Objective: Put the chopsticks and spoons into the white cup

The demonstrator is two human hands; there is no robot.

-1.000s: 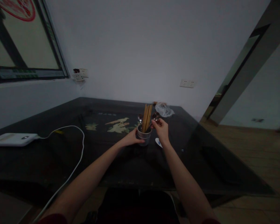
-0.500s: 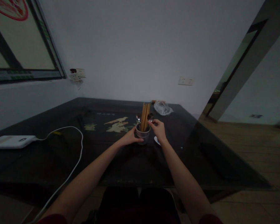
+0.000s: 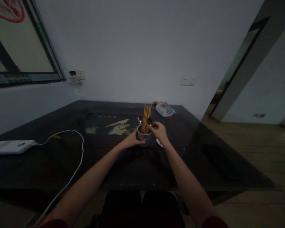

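A grey utensil cup (image 3: 144, 136) stands upright on the dark table, with several wooden chopsticks (image 3: 146, 118) rising out of it. My left hand (image 3: 132, 139) is wrapped round the cup's left side, thumb across its front. At the cup's right rim, my right hand (image 3: 159, 130) pinches a metal spoon (image 3: 150, 121), its bowl upward beside the chopsticks; the lower end of its handle is hidden. Another shiny spoon (image 3: 140, 118) leans at the left side inside the cup. Just under my right wrist lies a small white object (image 3: 159, 142), partly covered.
A crumpled clear plastic bag (image 3: 165, 109) lies at the table's back edge. On the left is a white power bank-like device (image 3: 13, 147) with a white cable (image 3: 82, 148) running off the front edge. A dark flat object (image 3: 222, 161) lies on the right.
The spoon in my right hand has shifted slightly left, closer to the chopsticks, and its bowl now shows more clearly. My left hand stays on the cup. The view has turned slightly.
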